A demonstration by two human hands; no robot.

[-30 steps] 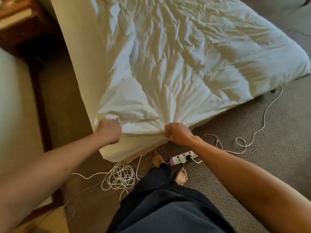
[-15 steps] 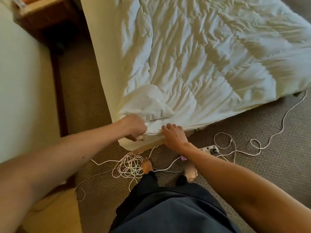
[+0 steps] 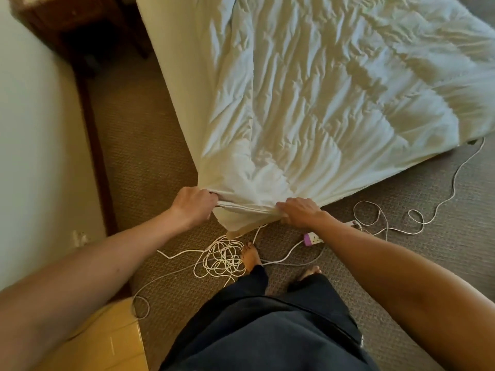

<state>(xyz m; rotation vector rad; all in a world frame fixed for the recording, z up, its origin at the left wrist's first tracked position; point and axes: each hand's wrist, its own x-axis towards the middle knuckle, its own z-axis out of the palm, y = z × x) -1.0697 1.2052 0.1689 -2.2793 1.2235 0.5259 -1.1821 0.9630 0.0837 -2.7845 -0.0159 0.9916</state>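
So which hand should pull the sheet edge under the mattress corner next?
Probably left: the left hand grips the sheet right beside the mattress corner, while the right hand grips it farther along the edge.

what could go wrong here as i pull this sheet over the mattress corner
1. The tangled white cord lies right by a bare foot; a step could snag it and trip you.
2. The power strip lies on the carpet below the right hand, easy to tread on.
3. The left hand and the right pull the sheet taut at one corner; it may slip from their grip.
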